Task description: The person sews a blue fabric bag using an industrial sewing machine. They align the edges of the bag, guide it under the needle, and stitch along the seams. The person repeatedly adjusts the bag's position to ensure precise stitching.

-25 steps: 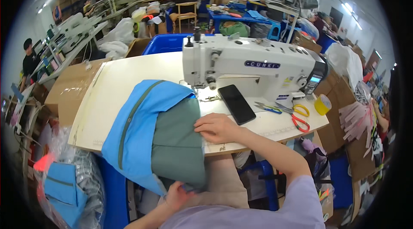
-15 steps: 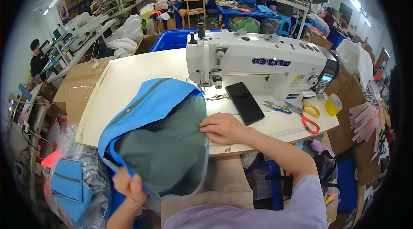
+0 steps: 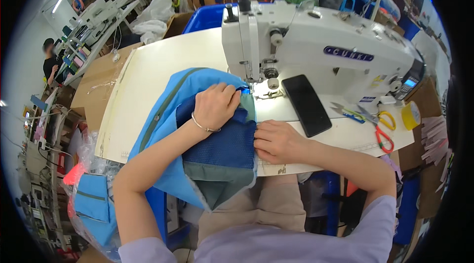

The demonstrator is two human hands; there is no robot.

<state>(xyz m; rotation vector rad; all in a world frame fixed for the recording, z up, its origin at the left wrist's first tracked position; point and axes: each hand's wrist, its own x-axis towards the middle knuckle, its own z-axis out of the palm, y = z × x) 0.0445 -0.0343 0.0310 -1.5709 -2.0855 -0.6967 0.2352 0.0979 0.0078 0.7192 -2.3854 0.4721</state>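
A light blue sewn fabric piece with a grey-green zip strip lies across the table's front edge and hangs toward my lap. A dark blue mesh panel and grey-green cloth show on it. My left hand, fingers bunched, pinches the cloth just left of the needle area of the white sewing machine. My right hand has curled fingers closed on the piece's right edge, near the table front. Both sets of fingertips are partly hidden.
Right of the needle lies a black phone. Beyond it are small snips, scissors with red and yellow handles, and a yellow tape roll. A plastic bag with another blue piece sits lower left. Someone is at far left.
My left hand has moved from the piece's lower left corner up to the needle area. The cloth has been turned, baring the mesh panel. The view has tilted down.
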